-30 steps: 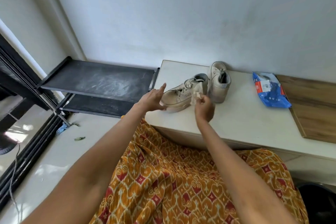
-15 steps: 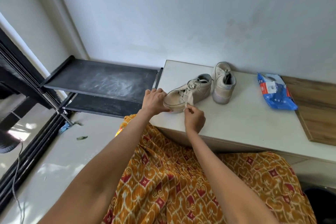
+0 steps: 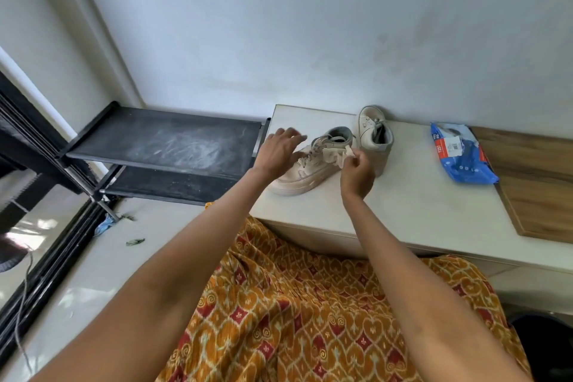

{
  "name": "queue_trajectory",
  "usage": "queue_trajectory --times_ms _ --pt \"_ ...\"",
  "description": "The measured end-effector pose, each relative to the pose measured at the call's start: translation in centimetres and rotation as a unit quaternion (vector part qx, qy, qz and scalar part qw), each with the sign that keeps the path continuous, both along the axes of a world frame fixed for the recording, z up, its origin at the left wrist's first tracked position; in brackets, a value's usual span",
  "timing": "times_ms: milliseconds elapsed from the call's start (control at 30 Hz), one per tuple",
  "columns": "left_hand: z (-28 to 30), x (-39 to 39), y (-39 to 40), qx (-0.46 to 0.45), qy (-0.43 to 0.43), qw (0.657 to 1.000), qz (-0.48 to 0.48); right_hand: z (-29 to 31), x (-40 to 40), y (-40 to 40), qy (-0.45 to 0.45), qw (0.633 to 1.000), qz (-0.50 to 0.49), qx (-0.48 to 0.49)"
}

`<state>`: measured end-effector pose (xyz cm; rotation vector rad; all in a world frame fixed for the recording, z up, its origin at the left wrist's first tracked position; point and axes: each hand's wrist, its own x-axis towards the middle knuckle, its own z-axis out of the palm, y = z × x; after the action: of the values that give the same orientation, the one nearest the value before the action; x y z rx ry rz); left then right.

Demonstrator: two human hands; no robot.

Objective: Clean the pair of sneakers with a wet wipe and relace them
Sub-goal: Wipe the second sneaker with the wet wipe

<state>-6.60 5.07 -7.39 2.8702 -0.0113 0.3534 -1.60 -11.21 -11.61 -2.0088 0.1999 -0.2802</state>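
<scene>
Here, crumpled wipe (image 3: pixel 339 156), scuffed beige sneaker (image 3: pixel 305 169)

Your left hand (image 3: pixel 280 152) covers the toe of the near sneaker (image 3: pixel 305 170). The wipe (image 3: pixel 338 155) and your right hand (image 3: pixel 356 172) hide part of its side. Print on the blue pack (image 3: pixel 462 153) is too small to read. The board (image 3: pixel 536 183) runs off the right edge.

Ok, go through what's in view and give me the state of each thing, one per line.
Near sneaker: upright on the table, laced.
Far sneaker: upright, untouched.
Wet wipe: crumpled, pinched against the near sneaker.
Wipes pack: lying flat.
Left hand: fingers spread over the toe.
Right hand: pinching the wipe.
</scene>
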Motion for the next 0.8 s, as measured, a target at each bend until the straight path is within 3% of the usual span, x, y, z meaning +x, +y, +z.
queue_trajectory --times_ms 167,333,500,633,800 --pt "1.4 4.0 -3.6 -0.004 0.067 0.997 -0.044 -1.7 -1.5 1.4 0.008 0.996 0.039 -0.074" --pt "1.8 5.5 -4.0 -0.019 0.094 0.994 -0.043 -3.7 -4.1 1.0 -0.054 0.984 0.111 -0.131" --pt "1.8 6.6 -3.8 -0.034 0.095 0.993 -0.059 -2.1 -0.3 -1.2 -0.031 0.999 -0.005 -0.006" --pt "2.0 7.4 -3.6 -0.039 0.092 0.993 -0.062 -0.6 1.3 0.1 -0.057 0.997 0.052 0.015" --pt "1.6 7.6 -3.6 -0.033 0.082 0.994 -0.061 -2.3 -1.2 1.8 -0.037 0.999 0.035 0.007"
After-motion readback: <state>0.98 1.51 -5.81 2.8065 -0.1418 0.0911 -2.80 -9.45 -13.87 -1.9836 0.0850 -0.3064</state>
